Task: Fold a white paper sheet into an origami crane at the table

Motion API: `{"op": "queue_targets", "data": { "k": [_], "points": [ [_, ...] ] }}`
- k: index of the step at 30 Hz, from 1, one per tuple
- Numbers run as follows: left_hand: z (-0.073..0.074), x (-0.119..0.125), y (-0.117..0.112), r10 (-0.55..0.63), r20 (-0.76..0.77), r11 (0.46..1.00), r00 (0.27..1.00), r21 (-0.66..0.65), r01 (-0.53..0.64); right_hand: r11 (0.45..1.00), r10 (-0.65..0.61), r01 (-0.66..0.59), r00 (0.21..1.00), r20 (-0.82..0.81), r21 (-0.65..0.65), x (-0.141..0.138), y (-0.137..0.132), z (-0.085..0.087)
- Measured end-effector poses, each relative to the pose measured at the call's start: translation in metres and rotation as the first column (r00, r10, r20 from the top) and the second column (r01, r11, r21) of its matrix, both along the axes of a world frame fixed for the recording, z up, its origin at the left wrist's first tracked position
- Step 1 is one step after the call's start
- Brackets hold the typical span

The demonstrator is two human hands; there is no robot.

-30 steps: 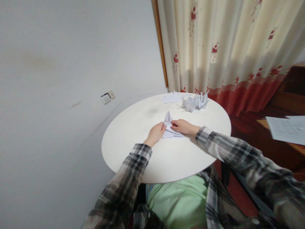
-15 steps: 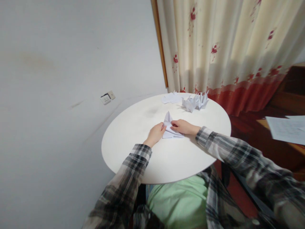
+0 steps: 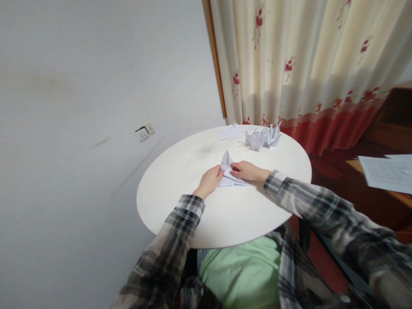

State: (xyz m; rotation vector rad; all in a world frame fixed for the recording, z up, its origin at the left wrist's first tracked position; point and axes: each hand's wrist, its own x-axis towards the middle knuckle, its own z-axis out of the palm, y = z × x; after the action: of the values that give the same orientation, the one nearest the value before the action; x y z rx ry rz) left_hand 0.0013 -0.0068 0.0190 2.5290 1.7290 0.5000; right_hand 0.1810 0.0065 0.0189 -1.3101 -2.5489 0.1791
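A partly folded sheet of white paper [image 3: 230, 179] lies on the round white table [image 3: 174, 189], with a pointed flap standing up at its far side. My left hand [image 3: 209, 179] pinches the paper's left edge between thumb and fingers. From the right, my right hand [image 3: 247, 171] grips the other side near the base of the raised flap, its fingers curled and closed. The fingertips partly cover the folds between the two hands.
Several folded white paper cranes [image 3: 264, 138] stand at the far right of the table. Flat white paper pieces [image 3: 232, 132] lie left of them. A wall socket [image 3: 142, 135] is at left; a floral curtain [image 3: 309, 64] hangs behind. Printed sheets [image 3: 386, 174] rest on furniture at right.
Both hands keep the same hold on the folded paper. The whole view has shifted very slightly; nothing on the table has visibly moved.
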Motion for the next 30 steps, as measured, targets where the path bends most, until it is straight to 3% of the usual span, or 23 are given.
{"op": "queue_targets", "data": {
  "k": [30],
  "points": [
    [-0.0032, -0.0019, 0.0021, -0.018, -0.042, 0.999, 0.999, 0.033, 0.020, 1.000, 0.011, -0.011, 1.000, -0.002, 0.010, 0.0004, 0.0008, -0.0003]
  ]
}}
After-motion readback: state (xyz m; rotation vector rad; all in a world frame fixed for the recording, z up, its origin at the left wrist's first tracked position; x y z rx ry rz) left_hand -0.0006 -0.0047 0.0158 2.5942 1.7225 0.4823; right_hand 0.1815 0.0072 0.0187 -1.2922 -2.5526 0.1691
